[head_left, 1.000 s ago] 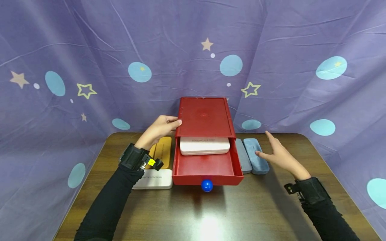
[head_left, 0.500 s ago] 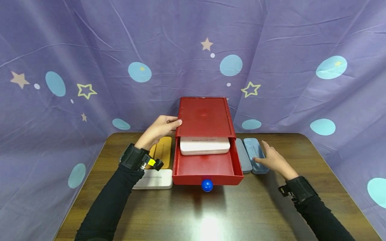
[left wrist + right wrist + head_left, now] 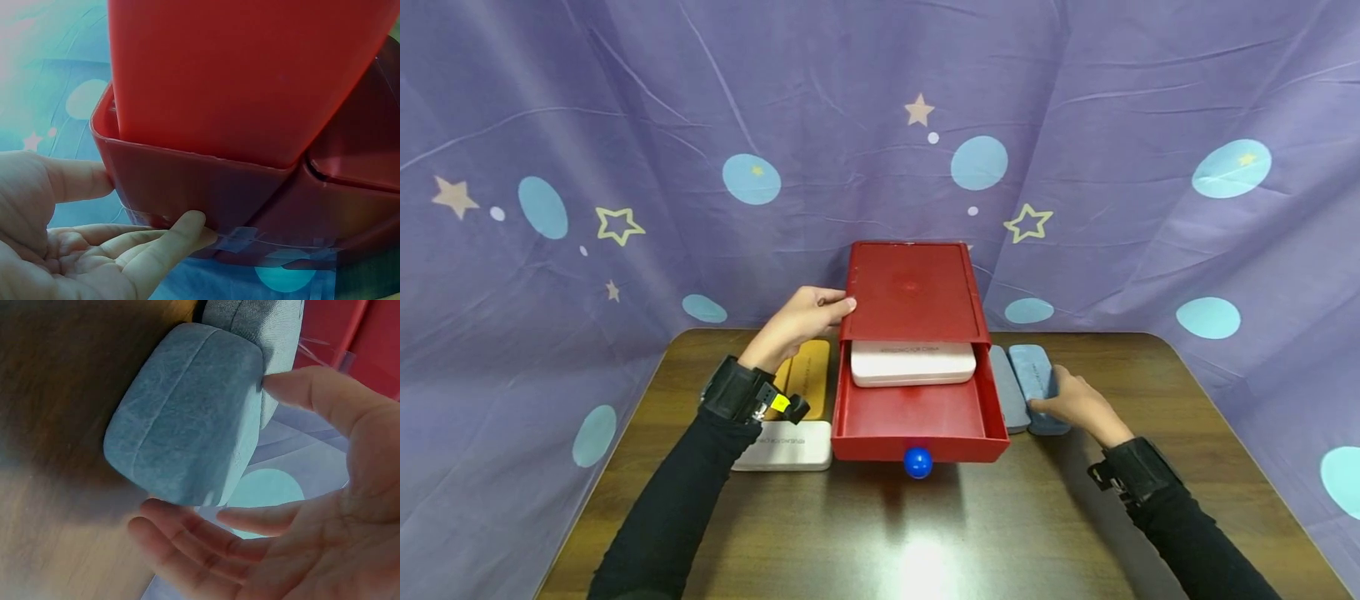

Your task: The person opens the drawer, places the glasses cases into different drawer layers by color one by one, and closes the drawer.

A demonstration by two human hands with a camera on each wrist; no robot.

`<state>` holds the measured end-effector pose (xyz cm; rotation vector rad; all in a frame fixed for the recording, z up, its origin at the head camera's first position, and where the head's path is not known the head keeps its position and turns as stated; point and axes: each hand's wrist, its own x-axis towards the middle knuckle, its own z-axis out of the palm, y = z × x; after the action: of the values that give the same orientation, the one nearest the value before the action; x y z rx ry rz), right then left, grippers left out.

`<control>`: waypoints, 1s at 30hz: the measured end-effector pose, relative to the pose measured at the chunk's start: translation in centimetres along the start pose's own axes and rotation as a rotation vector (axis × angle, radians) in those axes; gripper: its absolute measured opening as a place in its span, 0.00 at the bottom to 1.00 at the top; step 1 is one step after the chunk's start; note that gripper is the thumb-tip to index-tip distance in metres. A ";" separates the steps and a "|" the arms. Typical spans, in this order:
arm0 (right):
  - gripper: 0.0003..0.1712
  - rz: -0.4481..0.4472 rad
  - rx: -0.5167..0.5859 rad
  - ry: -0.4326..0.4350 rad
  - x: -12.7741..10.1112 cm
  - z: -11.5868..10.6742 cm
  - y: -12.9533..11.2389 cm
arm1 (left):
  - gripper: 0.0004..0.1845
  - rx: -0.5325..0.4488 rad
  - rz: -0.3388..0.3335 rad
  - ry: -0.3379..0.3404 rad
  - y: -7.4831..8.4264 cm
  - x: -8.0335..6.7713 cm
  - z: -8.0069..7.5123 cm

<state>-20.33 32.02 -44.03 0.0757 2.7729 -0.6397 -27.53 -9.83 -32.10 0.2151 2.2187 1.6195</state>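
A red drawer box point(image 3: 913, 292) stands at the middle of the table, its drawer point(image 3: 917, 414) pulled out. Inside lies a white glasses case point(image 3: 913, 364), partly under the box's top. My left hand point(image 3: 802, 323) rests on the box's left side, thumb at the upper edge and extended fingers against the side face. At the right, my right hand point(image 3: 1081, 406) spans a blue glasses case point(image 3: 1036, 387). Its thumb touches the side facing a grey-blue glasses case point(image 3: 1008, 392); the other fingers lie loosely beside the opposite side, and I cannot tell whether they touch.
Left of the box lie yellow glasses cases point(image 3: 808, 379), partly hidden by my left wrist, and a white glasses case point(image 3: 786, 447) in front of them. A blue knob point(image 3: 917, 462) sticks out from the drawer's front. A purple curtain point(image 3: 880, 167) hangs behind the table point(image 3: 1000, 533).
My right hand has moved left and down to the blue glasses case, its thumb and fingers coming closer around it. The left hand stays on the box.
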 end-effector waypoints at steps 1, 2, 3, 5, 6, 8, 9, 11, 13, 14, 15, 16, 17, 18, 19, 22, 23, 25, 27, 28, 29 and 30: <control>0.58 0.007 -0.002 -0.006 0.0 0.0 0.0 | 0.30 0.007 0.000 0.001 0.0 0.0 0.0; 0.57 0.010 -0.004 -0.009 0.1 0.0 -0.1 | 0.30 0.012 -0.001 0.003 0.1 0.0 0.0; 0.57 0.010 -0.007 -0.011 0.1 0.0 -0.1 | 0.30 0.015 0.000 0.004 0.1 0.1 0.1; 0.57 0.017 -0.012 -0.012 0.2 0.1 -0.1 | 0.30 0.013 -0.002 0.005 0.1 0.1 0.1; 0.57 0.022 -0.016 -0.011 0.3 0.2 -0.1 | 0.30 0.010 -0.003 0.005 0.1 0.1 0.1; 0.56 0.030 -0.029 -0.009 0.4 0.2 -0.2 | 0.30 0.004 -0.005 0.004 0.1 0.1 0.2; 0.56 0.035 -0.035 -0.010 0.5 0.3 -0.3 | 0.30 0.001 -0.007 0.004 0.2 0.1 0.2; 0.57 0.048 -0.042 -0.009 0.6 0.4 -0.4 | 0.31 -0.003 -0.010 0.006 0.2 0.2 0.2; 0.57 0.064 -0.051 -0.006 0.8 0.5 -0.5 | 0.30 -0.005 -0.008 0.008 0.2 0.2 0.2; 0.58 0.075 -0.054 -0.004 0.8 0.5 -0.6 | 0.30 -0.007 -0.006 0.008 0.2 0.2 0.2; 0.58 0.089 -0.056 -0.004 0.9 0.6 -0.7 | 0.30 -0.008 -0.003 0.009 0.2 0.2 0.2; 0.59 0.105 -0.058 -0.003 1.0 0.7 -0.8 | 0.30 -0.008 0.000 0.009 0.2 0.2 0.2; 0.60 0.121 -0.062 -0.004 1.1 0.7 -0.8 | 0.30 -0.010 0.003 0.009 0.2 0.2 0.2; 0.61 0.137 -0.065 -0.004 1.1 0.8 -0.9 | 0.29 -0.012 0.006 0.010 0.1 0.2 0.2; 0.61 0.152 -0.068 -0.006 1.2 0.9 -1.0 | 0.29 -0.016 0.007 0.009 0.1 0.2 0.2; 0.63 0.182 -0.071 -0.008 1.4 1.2 -1.2 | 0.29 -0.011 0.006 0.013 0.1 0.2 0.2; 0.63 0.186 -0.072 -0.007 1.4 1.3 -1.2 | 0.29 -0.011 0.005 0.014 0.1 0.2 0.2; 0.64 0.191 -0.075 -0.002 1.5 1.5 -1.2 | 0.30 -0.007 0.007 0.014 0.1 0.1 0.2; 0.64 0.195 -0.078 0.008 1.6 1.6 -1.2 | 0.30 0.003 0.007 0.016 0.0 0.1 0.2; 0.65 0.200 -0.079 0.011 1.7 1.7 -1.3 | 0.30 0.006 0.005 0.016 0.0 0.1 0.2; 0.65 0.204 -0.079 0.016 1.7 1.8 -1.3 | 0.30 0.011 0.004 0.015 0.0 0.1 0.2; 0.65 0.210 -0.080 0.020 1.8 1.9 -1.3 | 0.30 0.010 0.003 0.014 0.0 0.1 0.2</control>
<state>-21.65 29.98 -45.63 0.3521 2.7558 -0.4764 -27.54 -9.65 -32.17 0.2103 2.2384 1.6162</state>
